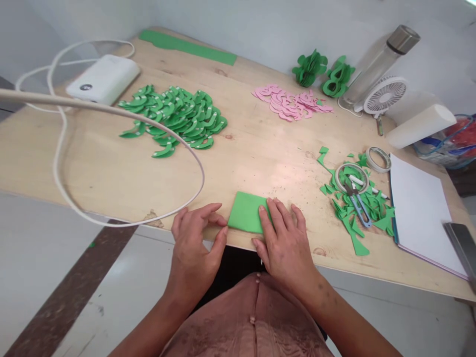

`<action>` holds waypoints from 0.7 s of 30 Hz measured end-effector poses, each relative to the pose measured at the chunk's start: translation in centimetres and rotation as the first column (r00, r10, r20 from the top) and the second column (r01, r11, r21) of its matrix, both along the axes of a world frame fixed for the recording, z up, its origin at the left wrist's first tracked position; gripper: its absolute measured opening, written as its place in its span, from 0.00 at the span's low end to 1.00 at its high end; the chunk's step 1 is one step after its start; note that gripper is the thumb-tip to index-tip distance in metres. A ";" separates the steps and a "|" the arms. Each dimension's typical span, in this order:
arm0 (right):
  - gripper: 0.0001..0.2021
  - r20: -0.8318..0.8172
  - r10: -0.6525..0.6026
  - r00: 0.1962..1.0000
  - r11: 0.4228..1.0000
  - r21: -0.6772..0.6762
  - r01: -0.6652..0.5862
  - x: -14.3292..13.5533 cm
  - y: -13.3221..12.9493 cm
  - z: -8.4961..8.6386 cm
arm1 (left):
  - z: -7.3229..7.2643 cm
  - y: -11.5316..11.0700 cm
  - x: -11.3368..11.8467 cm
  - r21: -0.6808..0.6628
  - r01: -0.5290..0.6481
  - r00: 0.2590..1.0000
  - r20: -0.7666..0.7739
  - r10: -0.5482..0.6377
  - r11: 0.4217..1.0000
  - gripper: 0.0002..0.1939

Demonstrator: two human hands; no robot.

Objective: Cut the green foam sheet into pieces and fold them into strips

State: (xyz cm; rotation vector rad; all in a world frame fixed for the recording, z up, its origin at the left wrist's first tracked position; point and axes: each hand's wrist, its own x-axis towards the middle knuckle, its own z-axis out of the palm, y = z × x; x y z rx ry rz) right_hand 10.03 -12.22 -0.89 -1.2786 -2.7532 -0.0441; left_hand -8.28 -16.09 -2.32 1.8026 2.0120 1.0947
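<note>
A folded green paper (247, 210) lies at the front edge of the table. My right hand (284, 233) rests on its right side, fingers stretched out flat and the thumb apart at the lower edge. At the lower left corner of the paper is my left hand (197, 243), its thumb and index fingertip close together in a pinch there. The other fingers of that hand are bent and rest on the wood.
Curved green paper pieces (178, 116) and pink cutouts (290, 101) lie farther back. A white cable (203, 171) loops near my left hand. On the right are green scraps (372, 203), small scissors (359, 203), tape (378, 159), a white pad (420, 208) and a phone (461, 245).
</note>
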 end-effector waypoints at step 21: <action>0.24 -0.007 0.000 1.000 1.000 0.023 0.000 0.1 -0.1 -0.2 | -1.5 -2.5 1.4 0.104 0.366 0.894 -0.316 -0.318 0.925 0.21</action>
